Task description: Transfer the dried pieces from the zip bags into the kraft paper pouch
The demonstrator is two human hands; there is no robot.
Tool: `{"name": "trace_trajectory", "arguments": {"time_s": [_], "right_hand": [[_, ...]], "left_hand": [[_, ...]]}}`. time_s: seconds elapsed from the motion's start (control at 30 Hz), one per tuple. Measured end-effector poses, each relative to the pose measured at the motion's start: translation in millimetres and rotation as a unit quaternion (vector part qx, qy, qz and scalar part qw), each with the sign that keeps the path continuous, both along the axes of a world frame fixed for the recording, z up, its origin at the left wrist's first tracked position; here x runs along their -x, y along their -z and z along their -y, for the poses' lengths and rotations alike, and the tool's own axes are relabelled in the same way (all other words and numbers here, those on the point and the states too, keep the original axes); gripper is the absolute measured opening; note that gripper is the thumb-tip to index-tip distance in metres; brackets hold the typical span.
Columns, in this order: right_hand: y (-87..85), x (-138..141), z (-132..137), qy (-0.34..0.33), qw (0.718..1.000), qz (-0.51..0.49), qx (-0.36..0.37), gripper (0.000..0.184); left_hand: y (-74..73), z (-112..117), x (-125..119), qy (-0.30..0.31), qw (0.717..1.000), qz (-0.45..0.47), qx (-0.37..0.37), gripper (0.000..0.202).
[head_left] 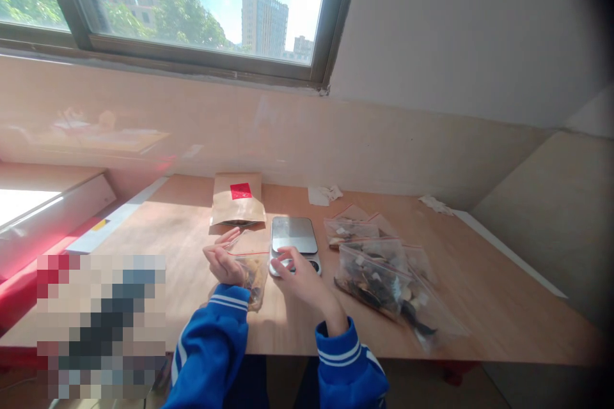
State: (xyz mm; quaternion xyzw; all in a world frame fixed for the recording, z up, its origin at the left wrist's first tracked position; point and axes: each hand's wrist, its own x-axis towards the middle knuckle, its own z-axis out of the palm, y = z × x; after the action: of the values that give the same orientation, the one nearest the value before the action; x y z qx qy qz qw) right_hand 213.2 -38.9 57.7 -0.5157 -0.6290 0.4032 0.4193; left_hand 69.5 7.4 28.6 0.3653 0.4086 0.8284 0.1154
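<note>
Right grip (300, 278) loosely curved, holding nothing, fingertips on the front edge of a digital scale (294, 234); steel platform bare. Left grip (223, 259) half open and empty, just above a small zip bag (252, 278) of dried pieces. Further filled zip bags (378, 281) lie to the right; a kraft paper envelope (238, 199) lies behind, on the wooden surface (158, 236).

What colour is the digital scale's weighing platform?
Silver-grey metal; the platform shows best in the head view.
</note>
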Motion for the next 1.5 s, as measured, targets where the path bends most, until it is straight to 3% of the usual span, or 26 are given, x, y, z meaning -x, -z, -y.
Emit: {"name": "trace_trajectory", "arguments": {"time_s": [0.1, 0.2, 0.37, 0.5, 0.63, 0.73, 0.83, 0.93, 1.0, 1.1, 1.17, 1.23, 1.37, 1.5], "right_hand": [[5.8, 16, 12, 0.020, 0.999, -0.017, -0.036, 0.050], [-0.7, 16, 16, 0.047, 0.995, -0.021, -0.080, 0.033], [-9.9, -5, 19, 0.111, 0.987, -0.087, -0.080, 0.033], [4.0, -15, 22, 0.123, 0.981, -0.112, -0.103, 0.032], [24.6, -23, 24, 0.168, 0.981, -0.082, -0.055, 0.047], [31.0, -24, 27, 0.104, 0.993, -0.051, -0.004, 0.045], [24.6, -20, 28, 0.062, 0.996, -0.064, -0.019, 0.032], [11.4, -22, 30, 0.110, 0.985, -0.111, -0.076, 0.031], [3.7, -29, 32, 0.122, 0.978, -0.135, -0.104, 0.031], [-1.3, -46, 36, 0.140, 0.972, -0.134, -0.130, 0.031], [-0.4, -56, 38, 0.162, 0.969, -0.123, -0.140, 0.030], [1.6, -63, 39, 0.175, 0.967, -0.120, -0.137, 0.031], [-3.5, -60, 44, 0.182, 0.969, -0.087, -0.144, 0.030], [-24.4, -49, 57, 0.164, 0.968, -0.022, -0.191, 0.024]], "left_hand": [[-2.1, 6, -5, 0.003, 0.999, 0.030, -0.013, 0.021], [-3.4, 20, -11, 0.044, 0.997, 0.057, -0.002, 0.022], [-1.0, 45, -25, 0.109, 0.985, 0.057, 0.118, 0.030], [5.0, 52, -31, 0.082, 0.978, 0.028, 0.192, 0.033], [1.7, 55, -27, 0.041, 0.981, 0.023, 0.187, 0.034], [-3.5, 58, -25, 0.037, 0.983, 0.027, 0.179, 0.034], [-4.8, 61, -24, 0.061, 0.985, 0.024, 0.162, 0.034], [-1.3, 61, -18, 0.075, 0.985, -0.008, 0.156, 0.032], [2.0, 59, -10, 0.124, 0.971, -0.025, 0.201, 0.033], [4.2, 55, -1, 0.288, 0.915, -0.044, 0.278, 0.042], [2.7, 55, -1, 0.386, 0.875, -0.067, 0.284, 0.042], [0.1, 56, -5, 0.438, 0.853, -0.098, 0.267, 0.038], [0.8, 59, -17, 0.445, 0.851, -0.135, 0.245, 0.032], [8.6, 63, -14, 0.404, 0.877, -0.060, 0.252, 0.040]]}}
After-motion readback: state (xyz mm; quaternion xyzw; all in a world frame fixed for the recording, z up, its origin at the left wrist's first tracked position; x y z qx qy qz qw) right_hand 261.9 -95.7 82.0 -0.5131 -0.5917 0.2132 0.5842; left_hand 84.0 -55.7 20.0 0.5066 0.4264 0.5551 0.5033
